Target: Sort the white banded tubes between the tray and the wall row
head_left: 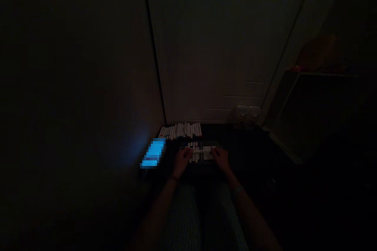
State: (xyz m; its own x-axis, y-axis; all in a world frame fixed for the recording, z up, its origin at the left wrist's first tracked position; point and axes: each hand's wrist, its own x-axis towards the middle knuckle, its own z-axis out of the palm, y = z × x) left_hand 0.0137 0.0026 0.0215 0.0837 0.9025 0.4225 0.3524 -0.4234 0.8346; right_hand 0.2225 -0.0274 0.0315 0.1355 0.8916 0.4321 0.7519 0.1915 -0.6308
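Observation:
Between my two hands a white marker (202,151) lies level, held at both ends. My left hand (183,159) pinches its left end, and my right hand (221,158) has its fingers closed at the right end. Just below the marker is a dark case (210,142) with two sides. Several short white markers (193,158) stand in its left side, and a white card or paper (207,157) lies in the right side. The scene is very dark, so fine print and colours are hard to make out.
A row of several white markers (180,130) lies at the back left by the wall. A lit, blurred screen (153,153) glows at the left. Two clear containers (247,117) stand at the back right. Further right is a shelf or box edge (321,73) with an orange thing on top.

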